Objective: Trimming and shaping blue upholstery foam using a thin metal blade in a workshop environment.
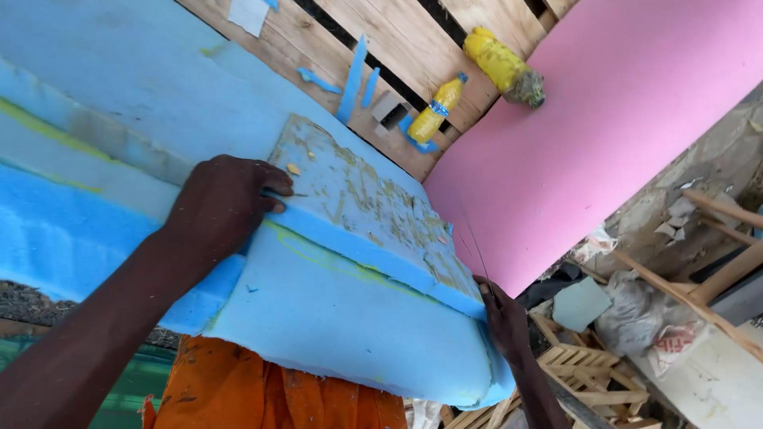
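Blue foam slab, thick, pale blue, lying across the lower middle of the view and bent over the person's lap, a yellow-green glue line running along its upper seam. Pink foam sheet, large, flat, filling the upper right, its edge just beside the blue foam. Wooden pallet, bare planks with dark gaps, under and behind both foams at top centre. Upper blue foam layer, thinner, its face smeared with dried yellowish glue and crumbs, seated on the slab. Orange cloth, stained, below the slab at bottom centre. Wooden offcuts and slatted frames, heaped at lower right with crumpled plastic. Left hand, flat on the foam, fingers bent and pressing the edge of the glued layer down against the slab. Right hand, at the slab's right corner, fingers curled around the foam edge; whether it also holds anything thin there cannot be told. Yellow roller, on the pallet touching the pink sheet. Yellow bottle, blue-capped, lying on the pallet. Blue foam strips, scattered nearby.
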